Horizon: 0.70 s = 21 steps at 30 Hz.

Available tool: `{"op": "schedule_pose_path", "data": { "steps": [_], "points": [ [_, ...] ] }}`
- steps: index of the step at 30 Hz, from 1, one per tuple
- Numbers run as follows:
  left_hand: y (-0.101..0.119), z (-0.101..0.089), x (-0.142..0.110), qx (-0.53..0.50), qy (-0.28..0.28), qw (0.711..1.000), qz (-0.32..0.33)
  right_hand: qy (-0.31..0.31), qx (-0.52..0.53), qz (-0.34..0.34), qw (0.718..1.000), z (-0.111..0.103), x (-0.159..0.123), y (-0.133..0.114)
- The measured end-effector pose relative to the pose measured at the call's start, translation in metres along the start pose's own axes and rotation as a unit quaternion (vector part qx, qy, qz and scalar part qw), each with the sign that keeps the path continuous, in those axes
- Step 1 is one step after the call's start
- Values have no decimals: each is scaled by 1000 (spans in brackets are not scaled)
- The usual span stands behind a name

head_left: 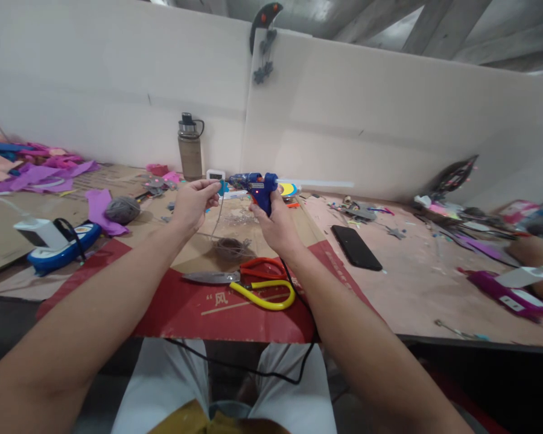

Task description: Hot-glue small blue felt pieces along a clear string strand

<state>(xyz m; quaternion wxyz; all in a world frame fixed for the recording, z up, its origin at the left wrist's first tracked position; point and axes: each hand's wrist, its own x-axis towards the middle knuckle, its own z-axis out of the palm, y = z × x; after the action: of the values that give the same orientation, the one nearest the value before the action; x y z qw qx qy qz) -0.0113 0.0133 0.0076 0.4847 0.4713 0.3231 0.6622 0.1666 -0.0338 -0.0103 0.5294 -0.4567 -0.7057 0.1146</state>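
Observation:
My left hand (196, 202) pinches a small teal felt piece (223, 187), its outline too small to make out fully. Grey yarn (220, 212) trails from it down to a small wound bundle (230, 247) on the cardboard. My right hand (275, 220) is wrapped around the handle of a blue hot glue gun (263, 191), whose nozzle points left toward the felt. A clear glue stick (317, 182) sticks out of the gun's back. Below both hands lie scissors (262, 292) with one red and one yellow handle.
A black phone (355, 247) lies to the right. Power strips sit at left (63, 248) and right (509, 295). A water bottle (190, 147) stands by the white partition (117, 90). Grey yarn ball (122, 210) and felt scraps (40, 172) are at left. A black cord (253, 372) crosses my lap.

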Motion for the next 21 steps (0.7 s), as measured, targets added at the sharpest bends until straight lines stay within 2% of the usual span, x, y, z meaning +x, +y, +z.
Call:
{"op": "schedule_pose_path", "data": {
  "steps": [21],
  "points": [
    [1,-1,0,0,0,1000,-6,2,0,0,1000,-1,-1,-2]
  ]
}}
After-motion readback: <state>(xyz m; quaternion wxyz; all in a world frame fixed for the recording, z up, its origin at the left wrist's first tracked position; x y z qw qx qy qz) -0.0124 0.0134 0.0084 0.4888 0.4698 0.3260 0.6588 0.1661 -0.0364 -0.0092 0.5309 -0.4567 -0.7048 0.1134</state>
